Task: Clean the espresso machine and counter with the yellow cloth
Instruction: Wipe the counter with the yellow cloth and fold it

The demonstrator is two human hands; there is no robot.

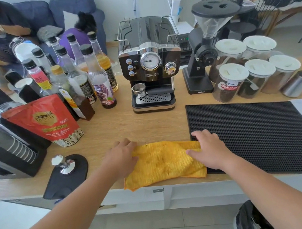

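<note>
Both hands rest flat on the cloth (162, 161), fingers spread and nothing gripped: the left hand (120, 159) presses its left end, the right hand (209, 150) its right end, where the cloth's edge touches the black mat (260, 134). The cloth lies folded at the near edge of the tabletop (128, 125), a corner just over the lip.

From the hands, the machine (150, 64) stands at 12 o'clock, well apart from the cloth, with bare wood between. The tamper (63, 164) sits at 9 o'clock, the red pouch (45, 120) and bottles (91, 72) at 10 to 11, the grinder (207, 49) and jars (245, 67) at 1 to 2.

My judgement is that the task is at or near its start or between wipes: the cloth is being flattened or folded, not wiping. No wet streaks or crumbs show, so what is already cleaned cannot be told. The machine body, drip tray and the open tabletop all seem left to do.
</note>
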